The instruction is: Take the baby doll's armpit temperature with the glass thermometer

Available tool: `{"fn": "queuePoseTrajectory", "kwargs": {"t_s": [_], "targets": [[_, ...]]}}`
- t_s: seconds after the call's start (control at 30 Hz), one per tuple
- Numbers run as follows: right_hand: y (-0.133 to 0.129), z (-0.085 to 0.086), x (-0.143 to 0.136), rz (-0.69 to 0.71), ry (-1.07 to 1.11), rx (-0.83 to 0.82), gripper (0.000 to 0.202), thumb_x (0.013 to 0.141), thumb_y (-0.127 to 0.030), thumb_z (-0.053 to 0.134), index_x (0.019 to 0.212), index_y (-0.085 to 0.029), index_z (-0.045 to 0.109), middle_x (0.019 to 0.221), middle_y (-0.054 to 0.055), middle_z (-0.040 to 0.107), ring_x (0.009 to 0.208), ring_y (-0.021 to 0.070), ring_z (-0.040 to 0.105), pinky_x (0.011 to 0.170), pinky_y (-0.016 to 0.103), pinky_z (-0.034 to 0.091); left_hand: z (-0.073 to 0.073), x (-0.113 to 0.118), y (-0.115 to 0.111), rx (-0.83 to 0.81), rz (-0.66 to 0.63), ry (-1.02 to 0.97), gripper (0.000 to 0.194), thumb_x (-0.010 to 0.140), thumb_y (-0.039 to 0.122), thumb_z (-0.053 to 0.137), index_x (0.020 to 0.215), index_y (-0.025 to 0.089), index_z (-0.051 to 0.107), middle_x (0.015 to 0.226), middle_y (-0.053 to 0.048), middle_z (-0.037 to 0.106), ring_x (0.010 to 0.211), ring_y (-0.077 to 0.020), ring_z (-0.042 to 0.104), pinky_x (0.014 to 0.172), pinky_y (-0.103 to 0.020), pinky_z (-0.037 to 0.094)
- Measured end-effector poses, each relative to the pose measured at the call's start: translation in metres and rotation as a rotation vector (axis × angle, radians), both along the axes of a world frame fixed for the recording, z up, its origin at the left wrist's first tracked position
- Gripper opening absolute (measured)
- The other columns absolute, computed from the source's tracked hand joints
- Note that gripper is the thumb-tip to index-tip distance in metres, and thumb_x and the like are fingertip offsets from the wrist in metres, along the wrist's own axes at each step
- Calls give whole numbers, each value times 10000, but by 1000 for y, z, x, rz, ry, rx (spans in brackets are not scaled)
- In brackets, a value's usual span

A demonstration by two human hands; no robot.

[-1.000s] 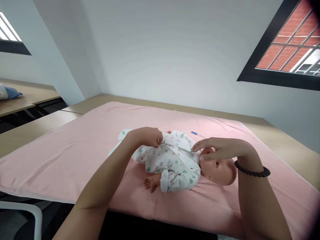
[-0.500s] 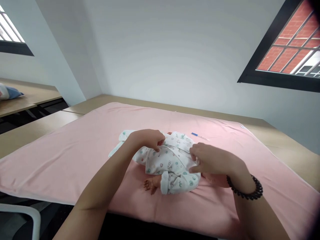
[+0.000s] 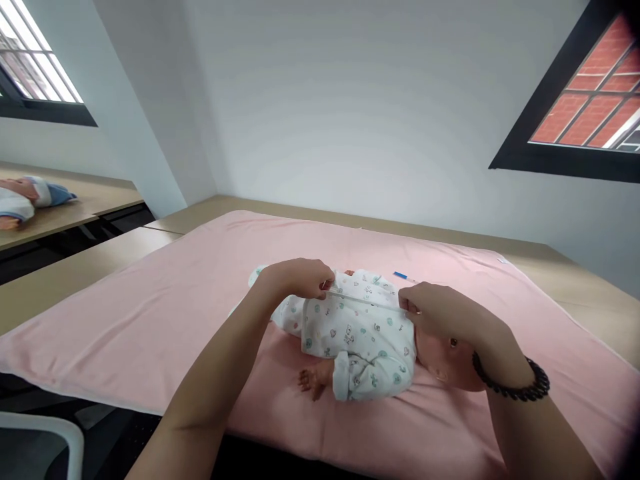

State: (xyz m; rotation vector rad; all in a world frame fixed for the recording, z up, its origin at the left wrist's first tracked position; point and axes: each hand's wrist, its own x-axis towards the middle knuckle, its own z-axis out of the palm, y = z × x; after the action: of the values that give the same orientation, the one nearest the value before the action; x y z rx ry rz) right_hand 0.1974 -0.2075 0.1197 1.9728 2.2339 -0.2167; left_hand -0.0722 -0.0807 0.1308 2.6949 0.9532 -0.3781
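Observation:
A baby doll [image 3: 450, 363] lies on its back, head to the right, dressed in a white patterned baby shirt [image 3: 357, 330]. My left hand [image 3: 305, 277] pinches the shirt's front edge near the doll's lower body. At the collar end, my right hand [image 3: 433, 307] is closed on the same edge, which is drawn fairly straight between both hands. A dark coiled band circles my right wrist. The doll's near hand [image 3: 313, 380] pokes out of a turned-back cuff. My right hand and forearm hide part of the doll's head.
Beneath the doll a pink blanket [image 3: 200, 300] covers much of the wooden table [image 3: 575, 280]. A thin blue-ended stick, perhaps a thermometer [image 3: 401, 275], lies beyond the doll. Another doll [image 3: 30, 197] rests on a table at far left. A white chair frame [image 3: 75, 440] stands lower left.
My right hand has closed on the shirt's edge, and the front flap now lies straighter across the doll's chest. The view has shifted slightly left, and more of the doll's head shows.

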Motion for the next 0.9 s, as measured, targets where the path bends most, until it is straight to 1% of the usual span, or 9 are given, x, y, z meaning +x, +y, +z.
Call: {"fn": "queuePoseTrajectory", "kwargs": {"t_s": [0.1, 0.2, 0.27, 0.37, 0.47, 0.57, 0.73, 0.83, 0.9], "targets": [[8, -1, 1, 2, -5, -18, 108, 800, -135, 491, 730, -194, 436, 723, 5, 526, 587, 121, 349, 573, 300, 236, -9, 17, -6, 85, -123, -37, 173, 882, 180, 553, 1040, 200, 620, 1071, -72, 668, 930, -231, 604, 789, -344, 437], [14, -1, 0, 19, 32, -38, 92, 805, -141, 501, 745, -200, 463, 706, -7, 492, 597, 123, 359, 583, 301, 213, -23, 47, -21, 140, -276, -314, 267, 969, 252, 497, 1213, 174, 570, 1214, -115, 635, 1108, -254, 587, 936, -368, 444], [16, -4, 2, 41, 52, -26, 130, 816, -144, 494, 722, -203, 427, 670, -22, 430, 590, 119, 308, 584, 298, 205, -36, 69, -31, 112, -305, -483, 263, 996, 278, 465, 1213, 160, 556, 1235, -133, 628, 1150, -256, 581, 959, -367, 455], [18, -11, 6, 25, 21, -32, 260, 811, -129, 480, 650, -203, 290, 617, -39, 269, 581, 114, 181, 579, 302, 174, -59, 94, -41, -12, -365, -542, 186, 946, 249, 529, 1107, 157, 555, 1161, -135, 658, 1085, -260, 615, 930, -378, 486], [21, -18, 9, 7, -5, -47, 336, 790, -95, 481, 642, -208, 201, 622, -40, 195, 591, 115, 133, 585, 313, 148, -81, 105, -40, -83, -288, -620, 244, 917, 230, 547, 1146, 153, 510, 1189, -144, 665, 1067, -267, 638, 907, -394, 506], [22, -20, 10, 27, -11, -39, 356, 784, -92, 494, 633, -217, 197, 643, -38, 161, 609, 123, 108, 595, 321, 143, -94, 109, -36, -112, -195, -660, 254, 909, 240, 554, 1142, 156, 498, 1195, -136, 674, 1059, -267, 654, 881, -387, 518], [24, -22, 13, 65, 5, -52, 246, 809, -177, 534, 629, -224, 373, 663, -32, 225, 594, 123, 148, 591, 300, 184, -97, 111, -37, -70, -194, -568, 142, 929, 272, 544, 1020, 166, 567, 1089, -125, 672, 1023, -270, 649, 876, -391, 514], [27, -28, 19, 63, 41, -57, 152, 835, -242, 531, 691, -228, 483, 657, -24, 319, 565, 126, 231, 591, 292, 221, -98, 110, -39, -29, -156, -572, 213, 930, 327, 582, 1048, 152, 608, 1114, -146, 611, 1053, -269, 617, 885, -387, 517], [29, -33, 21, 69, 43, -32, 117, 830, -244, 524, 715, -228, 504, 663, -21, 358, 563, 129, 259, 592, 290, 231, -99, 110, -37, -43, -135, -599, 235, 903, 352, 633, 1034, 158, 641, 1086, -144, 609, 1073, -280, 604, 882, -390, 520]]}}
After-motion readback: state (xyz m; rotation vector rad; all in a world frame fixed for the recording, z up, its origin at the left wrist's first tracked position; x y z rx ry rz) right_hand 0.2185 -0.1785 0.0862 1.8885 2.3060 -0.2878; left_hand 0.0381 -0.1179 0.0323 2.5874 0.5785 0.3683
